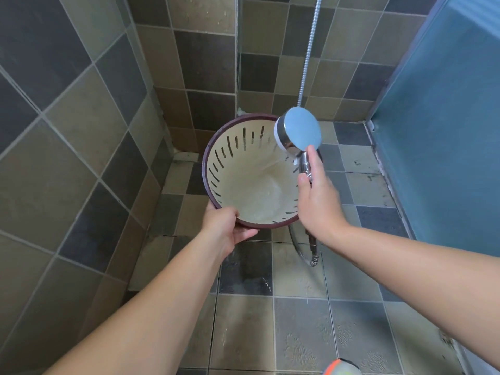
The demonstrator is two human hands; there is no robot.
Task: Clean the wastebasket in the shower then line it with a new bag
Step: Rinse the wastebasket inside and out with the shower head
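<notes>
Basket point(251, 182) tilted, mouth toward person, above shower floor. Left hand point(227, 226) grips near rim. Right hand point(318, 196) holds showerhead point(299, 131) at right rim, spraying inward.

We reach both bare arms forward and down. Our left hand point(228, 226) grips the near rim of the wastebasket point(243, 174), thumb over the edge. Our right hand point(316, 196), raised higher, curls its fingers point(304, 182) around the shower head point(300, 131) handle, thumb extended upward.
</notes>
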